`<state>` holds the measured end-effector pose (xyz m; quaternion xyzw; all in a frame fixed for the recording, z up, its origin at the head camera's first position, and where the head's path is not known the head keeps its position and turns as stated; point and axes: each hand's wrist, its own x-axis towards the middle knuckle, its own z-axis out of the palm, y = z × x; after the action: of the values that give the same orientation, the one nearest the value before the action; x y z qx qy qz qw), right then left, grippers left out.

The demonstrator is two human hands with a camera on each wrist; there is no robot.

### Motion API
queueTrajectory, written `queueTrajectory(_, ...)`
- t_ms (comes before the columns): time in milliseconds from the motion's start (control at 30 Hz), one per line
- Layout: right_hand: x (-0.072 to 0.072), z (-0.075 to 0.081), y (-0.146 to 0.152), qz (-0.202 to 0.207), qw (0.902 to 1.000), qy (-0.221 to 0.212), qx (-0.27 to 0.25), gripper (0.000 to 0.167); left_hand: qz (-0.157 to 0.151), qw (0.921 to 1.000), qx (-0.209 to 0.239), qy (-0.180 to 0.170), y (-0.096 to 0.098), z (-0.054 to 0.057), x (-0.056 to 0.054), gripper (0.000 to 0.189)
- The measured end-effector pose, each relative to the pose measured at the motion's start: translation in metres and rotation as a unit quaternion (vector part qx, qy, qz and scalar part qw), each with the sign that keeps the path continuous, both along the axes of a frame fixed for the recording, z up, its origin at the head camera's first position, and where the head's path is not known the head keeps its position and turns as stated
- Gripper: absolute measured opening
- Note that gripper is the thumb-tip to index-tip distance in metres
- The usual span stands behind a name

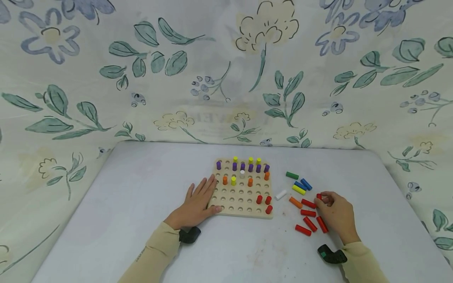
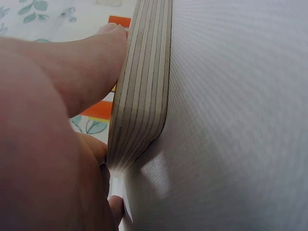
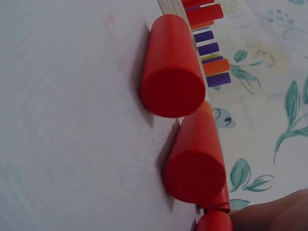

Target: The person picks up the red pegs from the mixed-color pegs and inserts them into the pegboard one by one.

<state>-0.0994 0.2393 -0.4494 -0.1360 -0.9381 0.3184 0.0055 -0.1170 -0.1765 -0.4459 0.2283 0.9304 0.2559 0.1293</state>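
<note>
A square wooden pegboard [image 1: 236, 204] lies on the white table, with purple, yellow, orange, white and red pegs upright in some holes. My left hand [image 1: 194, 207] rests along its left side, fingers straight, thumb over the near left corner. In the left wrist view, the layered board edge [image 2: 143, 72] runs beside the thumb. To the right of the board, my right hand [image 1: 337, 214] pinches a red peg [image 1: 319, 196] between thumb and fingers. Around this hand several loose red pegs [image 1: 303, 230] lie on their sides; the right wrist view shows one red peg [image 3: 172, 67] up close.
Between board and right hand lie a white peg [image 1: 281, 195], an orange peg [image 1: 295, 202] and a yellow peg [image 1: 299, 190]. Behind them are blue pegs [image 1: 306, 184] and a green peg [image 1: 292, 175]. A floral cloth [image 1: 212, 106] hangs behind the table [image 1: 141, 173].
</note>
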Motion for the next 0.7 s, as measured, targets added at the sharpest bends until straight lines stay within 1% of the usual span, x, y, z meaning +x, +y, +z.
queueTrajectory(367, -0.0006, -0.0012, 0.002, 0.018, 0.9997, -0.002, 0.019, 0.038, 0.0, 1.0, 0.002, 0.0, -0.0005, 0.002, 0.0008, 0.086)
queueTrajectory(700, -0.001, -0.0002, 0.0017, 0.015, 0.9995, 0.009, 0.026, 0.039, 0.001, 1.0, -0.004, -0.003, -0.0001, 0.0, -0.0001, 0.088)
